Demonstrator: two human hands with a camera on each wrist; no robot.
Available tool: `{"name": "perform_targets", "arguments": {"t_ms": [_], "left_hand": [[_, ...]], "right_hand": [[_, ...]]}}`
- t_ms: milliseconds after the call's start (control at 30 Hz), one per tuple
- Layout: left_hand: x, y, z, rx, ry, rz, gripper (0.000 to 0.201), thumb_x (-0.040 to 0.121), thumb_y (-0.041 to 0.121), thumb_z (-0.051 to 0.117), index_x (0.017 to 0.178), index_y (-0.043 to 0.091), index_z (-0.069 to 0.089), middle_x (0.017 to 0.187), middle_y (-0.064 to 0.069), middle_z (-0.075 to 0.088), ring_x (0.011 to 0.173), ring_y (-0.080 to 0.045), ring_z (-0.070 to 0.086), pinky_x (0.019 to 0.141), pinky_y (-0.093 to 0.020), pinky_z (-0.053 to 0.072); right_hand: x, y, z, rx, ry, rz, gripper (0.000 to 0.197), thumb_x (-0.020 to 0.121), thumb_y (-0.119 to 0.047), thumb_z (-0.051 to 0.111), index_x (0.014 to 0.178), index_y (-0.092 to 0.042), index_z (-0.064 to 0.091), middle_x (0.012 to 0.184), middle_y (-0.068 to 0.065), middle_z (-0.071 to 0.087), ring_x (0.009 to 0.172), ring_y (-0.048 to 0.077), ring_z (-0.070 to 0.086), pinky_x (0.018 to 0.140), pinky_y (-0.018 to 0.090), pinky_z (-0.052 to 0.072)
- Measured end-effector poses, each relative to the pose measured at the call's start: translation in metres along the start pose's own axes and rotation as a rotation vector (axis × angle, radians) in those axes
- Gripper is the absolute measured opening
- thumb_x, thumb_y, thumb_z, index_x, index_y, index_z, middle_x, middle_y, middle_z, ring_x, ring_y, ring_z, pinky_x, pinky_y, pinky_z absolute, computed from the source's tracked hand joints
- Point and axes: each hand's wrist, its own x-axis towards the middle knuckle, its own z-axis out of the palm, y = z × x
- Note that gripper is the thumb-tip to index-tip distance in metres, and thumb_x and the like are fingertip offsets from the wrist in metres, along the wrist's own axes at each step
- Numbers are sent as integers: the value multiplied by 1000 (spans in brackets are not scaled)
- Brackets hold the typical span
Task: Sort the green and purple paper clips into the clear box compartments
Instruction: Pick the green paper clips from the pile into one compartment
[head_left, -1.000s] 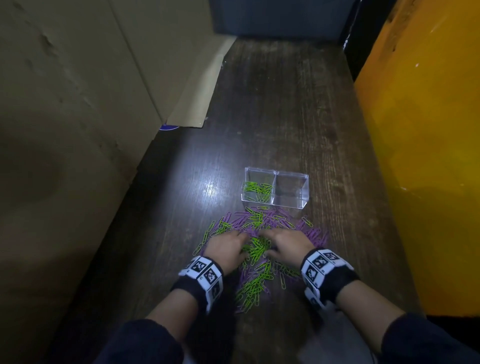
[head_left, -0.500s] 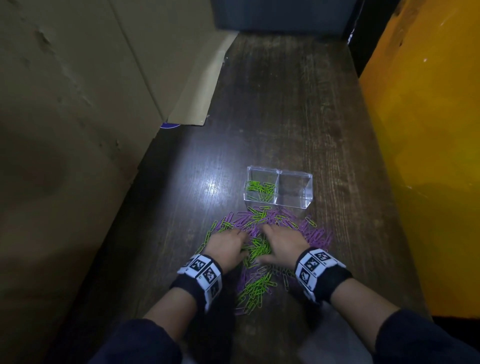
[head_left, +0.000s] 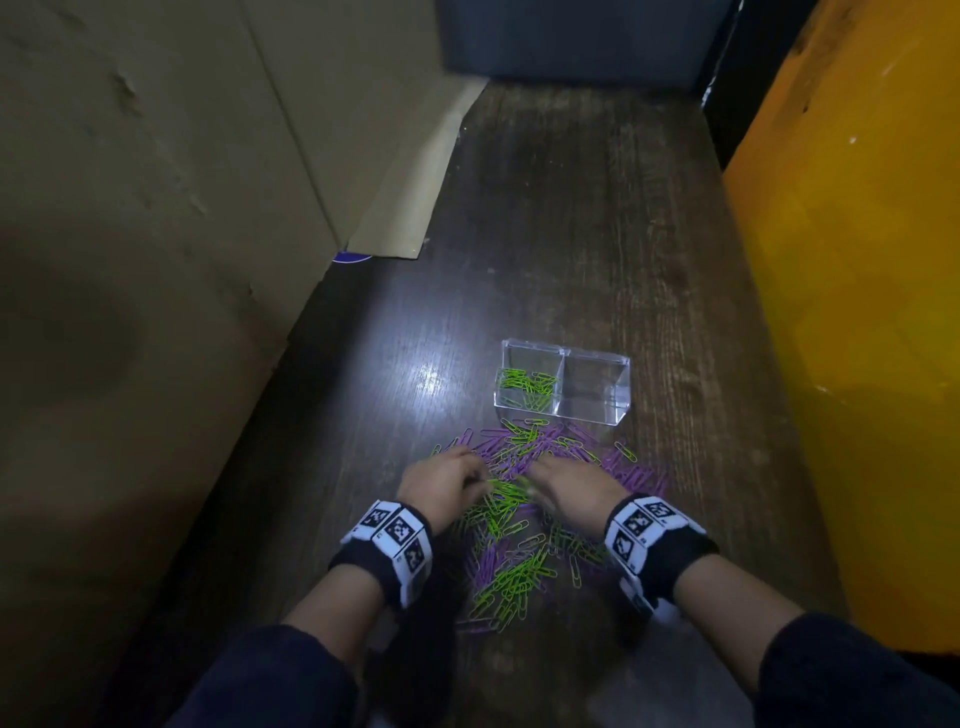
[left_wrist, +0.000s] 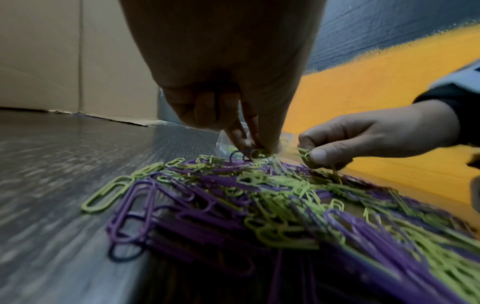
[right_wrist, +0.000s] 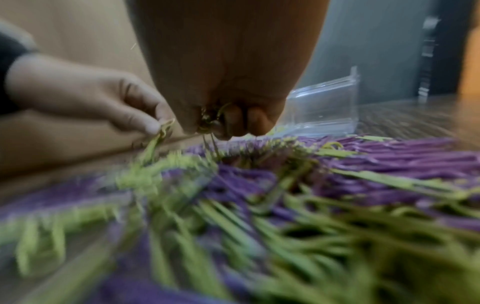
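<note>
Cardboard sheet leans at your far left, dark wooden surface next to it. Your left hand has its fingers curled down, pinching green clips at the pile's edge. Mixed heap of green and purple wire paper clips is mostly still unsorted. Your right hand pinches a few green ones too. Behind the heap, the clear plastic two-compartment box: left compartment holds some green clips, right one looks empty, so I'd say you're early on, purple not started. Wrist views show the pinches the head view hides; only the head view shows the box contents. Orange wall on the right.
</note>
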Motion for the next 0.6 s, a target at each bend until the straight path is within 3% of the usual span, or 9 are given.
{"name": "perform_targets", "arguments": {"t_ms": [100, 167, 300, 400, 433, 533, 600], "left_hand": [[-2, 1, -7, -98, 69, -80, 19, 88, 40, 57, 99, 27, 65, 104, 8, 68, 98, -13, 63, 76, -22, 43], [-2, 0, -8, -207, 67, -118, 18, 88, 36, 58, 102, 27, 66, 101, 6, 71, 96, -13, 64, 77, -21, 44], [-4, 1, -7, -287, 52, -172, 14, 90, 32, 56, 97, 26, 66, 92, 4, 71, 86, -15, 64, 70, -21, 41], [-6, 0, -4, -324, 68, -204, 12, 92, 31, 51, 93, 26, 62, 80, 6, 63, 76, -16, 57, 67, -22, 38], [-6, -1, -2, -374, 74, -207, 11, 93, 28, 49, 90, 25, 60, 78, 6, 62, 77, -17, 58, 68, -24, 40], [-6, -4, 6, -542, 106, -219, 17, 96, 15, 41, 87, 16, 56, 74, 2, 55, 79, -22, 53, 67, -25, 36], [-6, -5, 7, -617, 141, -233, 22, 98, 14, 37, 87, 10, 56, 79, -8, 55, 79, -21, 50, 71, -25, 35]], "right_hand": [[-5, 3, 1, 353, 102, 62, 19, 97, -28, 42, 80, -20, 46, 86, 7, 51, 82, 21, 49, 69, 30, 34], [-9, 2, 2, 562, 172, 91, 32, 96, -21, 46, 67, -28, 35, 69, -3, 44, 71, 16, 44, 64, 28, 30], [-20, 5, 7, 773, 195, 157, 36, 91, -12, 50, 60, -28, 41, 61, -10, 41, 60, 2, 39, 59, 13, 31], [-27, 5, 11, 918, 257, 210, 26, 82, -24, 44, 57, -19, 38, 58, -5, 35, 55, 7, 34, 55, 22, 28], [-28, 5, 13, 949, 281, 231, 32, 86, -24, 46, 57, -18, 35, 57, -4, 31, 53, 7, 31, 53, 23, 24], [-28, 4, 15, 1007, 316, 308, 47, 96, -21, 49, 53, -20, 27, 50, -6, 24, 37, 2, 24, 47, 22, 18], [-27, 3, 13, 1174, 286, 348, 44, 95, -16, 49, 54, -16, 33, 44, -6, 33, 30, -1, 30, 39, 17, 23]]}}
